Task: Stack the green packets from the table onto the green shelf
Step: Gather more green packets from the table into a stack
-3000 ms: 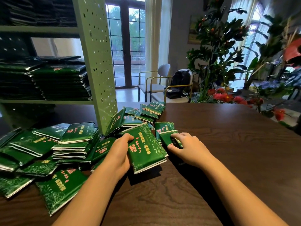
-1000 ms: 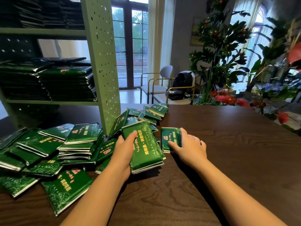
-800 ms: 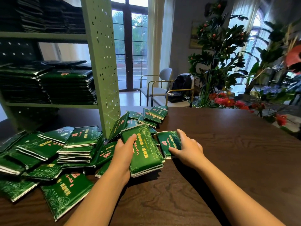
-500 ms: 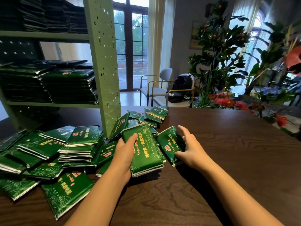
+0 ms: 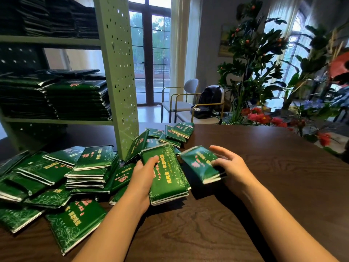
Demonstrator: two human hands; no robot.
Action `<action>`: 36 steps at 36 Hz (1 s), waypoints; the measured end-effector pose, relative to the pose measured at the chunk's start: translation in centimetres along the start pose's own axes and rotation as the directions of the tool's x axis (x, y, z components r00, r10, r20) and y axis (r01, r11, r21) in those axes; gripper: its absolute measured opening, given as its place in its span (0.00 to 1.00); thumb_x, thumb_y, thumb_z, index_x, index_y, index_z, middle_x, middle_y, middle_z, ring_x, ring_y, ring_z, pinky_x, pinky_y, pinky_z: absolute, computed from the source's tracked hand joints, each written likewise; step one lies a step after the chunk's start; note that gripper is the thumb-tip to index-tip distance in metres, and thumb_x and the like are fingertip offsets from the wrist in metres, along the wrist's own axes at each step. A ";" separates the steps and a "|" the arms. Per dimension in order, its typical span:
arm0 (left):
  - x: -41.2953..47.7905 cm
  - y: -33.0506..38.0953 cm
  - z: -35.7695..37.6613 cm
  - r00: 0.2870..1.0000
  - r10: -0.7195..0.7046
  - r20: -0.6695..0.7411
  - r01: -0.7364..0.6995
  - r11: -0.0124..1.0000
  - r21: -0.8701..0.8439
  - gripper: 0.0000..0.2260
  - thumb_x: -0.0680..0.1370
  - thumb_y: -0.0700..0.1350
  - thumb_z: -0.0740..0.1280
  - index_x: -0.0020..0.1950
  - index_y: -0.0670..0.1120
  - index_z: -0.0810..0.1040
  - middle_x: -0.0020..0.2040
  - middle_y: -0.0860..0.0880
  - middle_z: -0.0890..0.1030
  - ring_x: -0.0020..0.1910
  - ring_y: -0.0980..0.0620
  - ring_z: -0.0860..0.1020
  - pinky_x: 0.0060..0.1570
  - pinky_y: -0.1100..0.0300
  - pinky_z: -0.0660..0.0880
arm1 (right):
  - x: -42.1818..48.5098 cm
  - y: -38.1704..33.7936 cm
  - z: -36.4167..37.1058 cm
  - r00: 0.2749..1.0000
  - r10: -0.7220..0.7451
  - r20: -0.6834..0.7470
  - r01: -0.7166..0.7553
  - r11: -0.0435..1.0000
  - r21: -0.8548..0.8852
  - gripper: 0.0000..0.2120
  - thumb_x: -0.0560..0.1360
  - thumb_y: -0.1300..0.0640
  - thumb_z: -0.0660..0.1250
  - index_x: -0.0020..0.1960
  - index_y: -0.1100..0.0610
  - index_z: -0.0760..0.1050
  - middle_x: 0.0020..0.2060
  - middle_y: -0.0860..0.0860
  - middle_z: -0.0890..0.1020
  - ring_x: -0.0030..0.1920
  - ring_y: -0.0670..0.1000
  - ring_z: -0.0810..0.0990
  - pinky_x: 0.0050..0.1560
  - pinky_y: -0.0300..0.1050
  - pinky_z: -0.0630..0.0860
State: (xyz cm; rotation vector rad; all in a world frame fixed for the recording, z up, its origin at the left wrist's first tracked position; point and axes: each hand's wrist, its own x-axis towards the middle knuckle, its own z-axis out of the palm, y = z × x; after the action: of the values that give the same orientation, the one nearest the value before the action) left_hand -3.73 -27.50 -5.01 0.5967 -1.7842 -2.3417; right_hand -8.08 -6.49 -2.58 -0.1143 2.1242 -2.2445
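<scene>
Lifted now off the table (image 5: 264,195), 1 packet (image 5: 201,163) tilts in the right hand (image 5: 231,167), fingers curled under it. Left of it, the left hand (image 5: 140,178) clamps a small stack (image 5: 167,174) near the shelf (image 5: 119,72) post; it probably joins that next.

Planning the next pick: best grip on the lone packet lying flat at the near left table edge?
Pinch the front packet across its short width, by the two long sealed edges, coming from above and the near side. It lies flat, face up; its far end is tucked under other packets, but its near right corner is clear. Likely slide it out toward you before lifting.
</scene>
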 end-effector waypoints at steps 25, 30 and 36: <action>-1.4 0.3 1.9 0.994 0.103 -0.035 -0.106 0.991 -0.084 0.37 0.77 0.66 0.59 0.79 0.49 0.53 0.75 0.44 0.67 0.71 0.44 0.69 0.70 0.42 0.66 | -3.6 2.8 7.7 0.877 -0.462 0.128 0.474 0.795 -0.377 0.23 0.73 0.66 0.68 0.66 0.54 0.73 0.53 0.41 0.69 0.53 0.29 0.69 0.55 0.21 0.63; -1.4 0.3 1.3 0.986 0.164 -0.032 -0.163 0.986 0.038 0.49 0.63 0.66 0.71 0.78 0.53 0.55 0.75 0.46 0.66 0.72 0.44 0.68 0.69 0.41 0.66 | -2.8 2.3 7.8 0.856 -0.474 0.207 0.517 0.761 -0.393 0.21 0.73 0.65 0.69 0.64 0.53 0.75 0.51 0.44 0.73 0.49 0.35 0.73 0.51 0.25 0.67; -0.3 1.4 0.2 0.982 0.156 -0.103 -0.167 0.980 -0.106 0.55 0.52 0.70 0.74 0.76 0.57 0.61 0.73 0.46 0.70 0.70 0.42 0.71 0.66 0.39 0.70 | 2.0 -0.5 7.6 0.885 -0.409 0.221 0.465 0.760 -0.454 0.16 0.77 0.61 0.64 0.65 0.55 0.73 0.49 0.49 0.77 0.46 0.44 0.74 0.51 0.41 0.71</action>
State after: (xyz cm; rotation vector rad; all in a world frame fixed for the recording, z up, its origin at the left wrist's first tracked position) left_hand -3.71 -27.65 -3.58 0.5159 -1.5829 -2.2493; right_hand -9.37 -14.24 -1.68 -0.8181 2.7868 -1.7268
